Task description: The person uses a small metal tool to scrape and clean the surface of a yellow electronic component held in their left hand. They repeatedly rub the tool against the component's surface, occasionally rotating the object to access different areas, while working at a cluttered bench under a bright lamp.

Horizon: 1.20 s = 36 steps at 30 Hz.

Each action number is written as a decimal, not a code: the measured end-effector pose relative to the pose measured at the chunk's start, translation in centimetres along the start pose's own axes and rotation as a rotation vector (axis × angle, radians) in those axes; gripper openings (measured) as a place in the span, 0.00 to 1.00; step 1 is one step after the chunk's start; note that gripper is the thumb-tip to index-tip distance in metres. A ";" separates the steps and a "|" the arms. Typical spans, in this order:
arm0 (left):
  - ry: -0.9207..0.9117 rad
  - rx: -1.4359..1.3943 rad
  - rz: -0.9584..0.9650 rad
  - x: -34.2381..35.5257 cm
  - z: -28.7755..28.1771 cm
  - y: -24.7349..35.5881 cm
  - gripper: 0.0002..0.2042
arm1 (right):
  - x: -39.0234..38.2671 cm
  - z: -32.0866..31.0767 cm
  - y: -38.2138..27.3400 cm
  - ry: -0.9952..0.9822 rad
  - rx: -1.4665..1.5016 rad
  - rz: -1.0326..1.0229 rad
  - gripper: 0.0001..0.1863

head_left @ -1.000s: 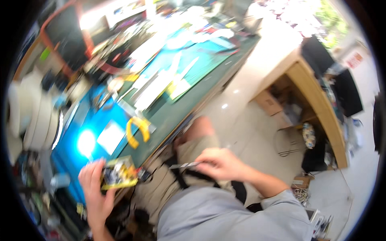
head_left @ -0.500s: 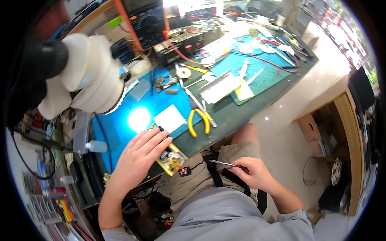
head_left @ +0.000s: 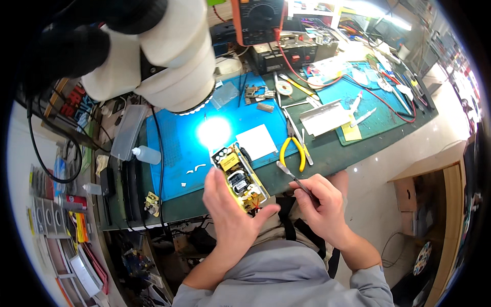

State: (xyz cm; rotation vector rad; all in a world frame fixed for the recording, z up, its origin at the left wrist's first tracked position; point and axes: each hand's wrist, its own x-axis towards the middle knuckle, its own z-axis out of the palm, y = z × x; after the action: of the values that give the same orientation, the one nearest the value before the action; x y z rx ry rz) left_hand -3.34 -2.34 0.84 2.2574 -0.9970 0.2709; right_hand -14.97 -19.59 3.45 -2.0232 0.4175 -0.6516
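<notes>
A circuit board with a yellow block, coils and white blobs of glue [head_left: 237,174] lies at the near edge of the bench, its near end overhanging. My left hand [head_left: 230,220] is beside it, fingers stretched along its left side and thumb spread toward its near right corner. Whether those fingers press on the board I cannot tell. My right hand [head_left: 322,207] is closed around a slim metal tool with a flattened, spatula-like tip [head_left: 289,173], which points up and left toward the board. Yellow-handled pliers [head_left: 292,153] lie just beyond that tip.
A white microscope [head_left: 176,66] with a bright light hangs over the blue mat [head_left: 179,174]. A white card [head_left: 257,141] and a small bottle [head_left: 147,154] lie on the mat. Farther right are a metal cover [head_left: 323,118], a multimeter [head_left: 258,23] and red cable.
My left hand has gone from lying over the board to its left side, uncovering the components. The right hand has raised the tool nearer the board. The head view has shifted left.
</notes>
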 end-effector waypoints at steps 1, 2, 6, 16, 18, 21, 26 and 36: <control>0.002 -0.019 -0.037 0.3 0.6 0.3 0.63 | 0.2 0.1 -0.1 -0.014 0.006 -0.012 0.08; 0.008 -0.012 -0.043 0.7 0.6 0.8 0.61 | 0.2 0.0 -0.1 -0.020 0.004 -0.016 0.08; 0.036 -0.140 -0.088 0.1 0.3 0.3 0.54 | 0.0 -0.2 0.2 -0.055 -0.008 -0.021 0.08; -0.115 -0.307 0.047 0.5 -4.3 -5.7 0.47 | 0.5 0.5 0.0 -0.117 -0.007 0.008 0.10; -0.146 -0.275 0.073 0.2 -4.3 -6.7 0.48 | 1.0 1.0 0.6 -0.085 -0.013 -0.084 0.11; -0.165 -0.110 -0.037 0.2 -4.9 -5.6 0.50 | 1.6 1.2 0.4 -0.116 -0.046 -0.076 0.16; -0.163 -0.121 -0.074 -0.7 -4.5 -5.9 0.43 | 1.6 1.9 0.8 -0.111 0.044 -0.048 0.20; -0.116 -0.139 0.113 -0.3 -4.2 -6.8 0.34 | 1.8 2.0 0.9 -0.171 0.074 -0.030 0.18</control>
State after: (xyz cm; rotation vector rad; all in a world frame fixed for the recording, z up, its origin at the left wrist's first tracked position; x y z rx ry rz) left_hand 1.64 3.94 0.70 2.1140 -1.1700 0.1157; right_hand -12.39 -19.64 2.37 -1.9992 0.2591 -0.5003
